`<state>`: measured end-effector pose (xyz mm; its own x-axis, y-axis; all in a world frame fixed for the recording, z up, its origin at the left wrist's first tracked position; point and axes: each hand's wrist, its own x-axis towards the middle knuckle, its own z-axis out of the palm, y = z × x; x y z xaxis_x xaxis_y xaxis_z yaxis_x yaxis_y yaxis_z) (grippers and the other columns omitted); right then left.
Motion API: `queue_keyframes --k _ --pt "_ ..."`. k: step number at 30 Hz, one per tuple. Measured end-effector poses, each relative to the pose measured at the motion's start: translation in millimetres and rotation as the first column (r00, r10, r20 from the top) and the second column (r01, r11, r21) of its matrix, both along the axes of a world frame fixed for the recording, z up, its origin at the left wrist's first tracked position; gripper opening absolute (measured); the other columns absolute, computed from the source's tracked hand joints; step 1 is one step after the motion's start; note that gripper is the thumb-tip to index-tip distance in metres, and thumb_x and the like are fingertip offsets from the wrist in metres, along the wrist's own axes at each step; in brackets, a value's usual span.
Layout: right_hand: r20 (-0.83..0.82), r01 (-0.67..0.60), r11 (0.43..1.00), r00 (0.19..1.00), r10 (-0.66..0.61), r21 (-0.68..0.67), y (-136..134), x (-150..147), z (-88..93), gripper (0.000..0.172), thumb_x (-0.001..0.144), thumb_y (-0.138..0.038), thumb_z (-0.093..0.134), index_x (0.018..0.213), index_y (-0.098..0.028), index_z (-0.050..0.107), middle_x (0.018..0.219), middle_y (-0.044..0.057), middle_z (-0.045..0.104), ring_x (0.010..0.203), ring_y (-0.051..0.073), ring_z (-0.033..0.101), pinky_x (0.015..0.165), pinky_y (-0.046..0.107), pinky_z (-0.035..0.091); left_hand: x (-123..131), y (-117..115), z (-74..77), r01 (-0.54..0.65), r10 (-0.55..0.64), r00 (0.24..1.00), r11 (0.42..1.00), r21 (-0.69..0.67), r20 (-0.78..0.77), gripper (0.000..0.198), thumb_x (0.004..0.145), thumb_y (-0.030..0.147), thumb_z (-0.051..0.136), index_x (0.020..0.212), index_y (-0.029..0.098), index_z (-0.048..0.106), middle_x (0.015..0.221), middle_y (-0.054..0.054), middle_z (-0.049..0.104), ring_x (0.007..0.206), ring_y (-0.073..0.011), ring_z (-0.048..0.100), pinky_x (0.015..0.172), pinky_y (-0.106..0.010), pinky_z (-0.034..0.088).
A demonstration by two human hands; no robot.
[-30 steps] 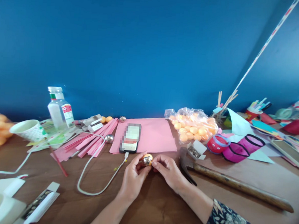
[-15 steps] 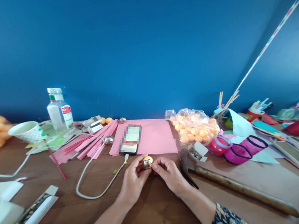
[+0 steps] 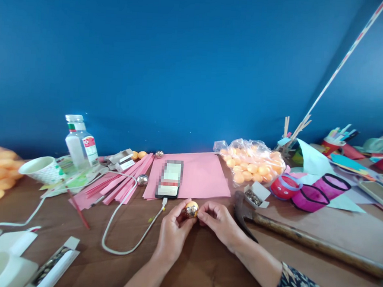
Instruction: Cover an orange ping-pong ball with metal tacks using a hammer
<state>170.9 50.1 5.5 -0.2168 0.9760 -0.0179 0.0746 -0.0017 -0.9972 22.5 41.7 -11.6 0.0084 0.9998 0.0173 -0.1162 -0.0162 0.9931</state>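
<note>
Currently the left hand (image 3: pixel 171 234) holds an orange ball (image 3: pixel 191 210), partly covered in something shiny and metallic, between thumb and fingers above the near middle of the wooden table (image 3: pixel 203 272). The right hand (image 3: pixel 218 222) has its thumb and forefinger drawn close at the ball's right side; whether they pinch anything small, I cannot tell. To do this well, I would keep the left grip steady but gentle, fingertips clear of the spot being worked, and use light, square pressure, since the ball may dent. As for containers, a small open carton (image 3: pixel 261 191) to the right holds little metallic pieces, as does a longer box (image 3: pixel 58 270) at near left. A clear plastic bag (image 3: pixel 221 146) on the far side bulges with more balls; a patterned paper cup (image 3: pixel 48 172) sits at left, its contents hidden.
</note>
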Motion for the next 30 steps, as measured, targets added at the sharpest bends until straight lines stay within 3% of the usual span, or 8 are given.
queue_keyframes --k 8,20,26,30 --pt "-0.024 0.01 1.0 1.0 -0.011 -0.017 -0.9 -1.2 3.0 0.019 0.075 -0.031 0.06 0.068 -0.014 0.056 0.062 -0.001 0.056 0.06 0.011 0.05 0.059 0.023 0.04 0.3 -1.0 -3.4 -0.015 0.016 0.999 1.0 0.015 -0.041 0.045 0.068 0.019 0.065 0.112 0.015 0.057 0.108 -0.009 0.065 0.098 -0.0239 0.061 0.088 -0.038 0.046" --pt "0.101 0.056 0.998 0.993 -0.059 0.036 1.6 0.5 -1.7 0.017 0.076 -0.03 0.06 0.071 -0.014 0.056 0.065 0.0 0.058 0.062 0.012 0.05 0.058 0.022 0.039 0.5 -3.0 -5.6 0.004 -0.002 0.995 1.0 0.023 -0.103 0.044 0.07 0.019 0.063 0.113 0.016 0.056 0.11 -0.01 0.064 0.099 -0.0239 0.06 0.088 -0.038 0.047" --pt "-0.113 0.012 1.0 0.993 -0.015 -0.026 2.4 -1.0 -5.4 0.019 0.073 -0.028 0.064 0.08 -0.017 0.05 0.076 -0.001 0.06 0.07 0.013 0.056 0.064 0.023 0.044 0.7 -2.3 -5.2 0.052 -0.052 0.996 0.999 -0.002 -0.066 0.046 0.071 0.02 0.063 0.116 0.015 0.054 0.112 -0.01 0.063 0.101 -0.0235 0.059 0.09 -0.038 0.046" --pt "-0.191 -0.005 0.999 0.982 -0.005 -0.054 1.6 -1.2 -1.1 0.017 0.076 -0.031 0.061 0.076 -0.017 0.051 0.074 -0.001 0.058 0.069 0.011 0.054 0.066 0.023 0.046 2.2 -2.8 0.6 0.084 -0.084 0.996 0.996 -0.033 0.003 0.052 0.072 0.021 0.063 0.121 0.015 0.049 0.116 -0.009 0.062 0.104 -0.0226 0.058 0.091 -0.035 0.046"
